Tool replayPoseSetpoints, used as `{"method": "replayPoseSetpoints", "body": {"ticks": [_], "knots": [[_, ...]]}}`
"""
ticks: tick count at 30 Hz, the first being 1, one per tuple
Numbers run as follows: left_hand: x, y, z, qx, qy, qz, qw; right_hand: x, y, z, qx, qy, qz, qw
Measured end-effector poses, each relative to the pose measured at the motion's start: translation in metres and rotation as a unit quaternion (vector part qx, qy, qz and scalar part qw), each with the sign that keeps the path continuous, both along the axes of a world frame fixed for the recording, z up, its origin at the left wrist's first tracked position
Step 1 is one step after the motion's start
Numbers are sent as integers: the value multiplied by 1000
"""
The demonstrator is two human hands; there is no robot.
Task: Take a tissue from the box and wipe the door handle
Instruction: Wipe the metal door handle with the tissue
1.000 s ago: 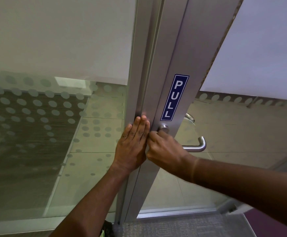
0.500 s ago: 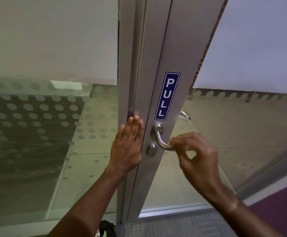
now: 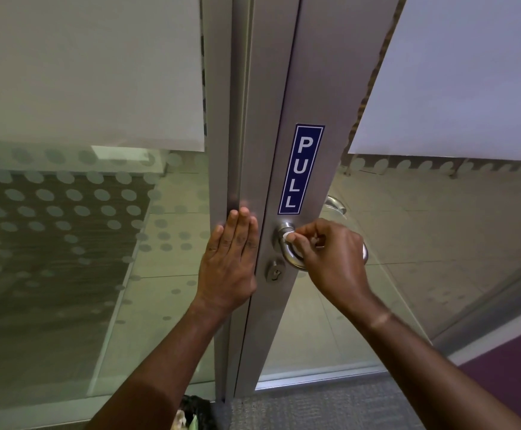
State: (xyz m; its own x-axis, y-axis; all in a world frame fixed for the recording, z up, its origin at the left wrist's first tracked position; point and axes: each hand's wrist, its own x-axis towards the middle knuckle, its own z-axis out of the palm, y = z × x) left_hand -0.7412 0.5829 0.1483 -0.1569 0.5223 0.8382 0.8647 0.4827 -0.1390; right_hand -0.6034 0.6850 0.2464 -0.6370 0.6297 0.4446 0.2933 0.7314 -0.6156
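Observation:
A curved steel door handle (image 3: 288, 259) sticks out of the aluminium door stile (image 3: 307, 88), under a blue PULL sticker (image 3: 301, 169). My right hand (image 3: 330, 259) is closed on a small white tissue (image 3: 290, 236) and presses it on the handle near its round base. Most of the tissue is hidden inside the fingers. My left hand (image 3: 231, 262) lies flat, fingers together and pointing up, on the door frame just left of the handle. No tissue box is in view.
A keyhole (image 3: 275, 272) sits below the handle. Frosted, dotted glass panels (image 3: 66, 212) flank the frame on both sides. A second handle (image 3: 335, 204) shows through the glass behind the door. Grey carpet (image 3: 315, 405) and a dark bin bag (image 3: 195, 411) lie at the bottom.
My right hand slid out along the lever half a second ago, then came back to the handle's base with the tissue. My left hand stayed flat on the frame.

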Motion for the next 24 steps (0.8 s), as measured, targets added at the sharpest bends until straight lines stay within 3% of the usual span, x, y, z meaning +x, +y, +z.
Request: {"method": "replayPoseSetpoints", "body": {"ticks": [14, 24], "knots": [[-1, 3, -3, 10, 6, 7, 1000, -12, 9, 18, -148, -112, -25, 982], [-1, 6, -4, 14, 10, 13, 1000, -25, 16, 18, -98, -228, -5, 969]]}}
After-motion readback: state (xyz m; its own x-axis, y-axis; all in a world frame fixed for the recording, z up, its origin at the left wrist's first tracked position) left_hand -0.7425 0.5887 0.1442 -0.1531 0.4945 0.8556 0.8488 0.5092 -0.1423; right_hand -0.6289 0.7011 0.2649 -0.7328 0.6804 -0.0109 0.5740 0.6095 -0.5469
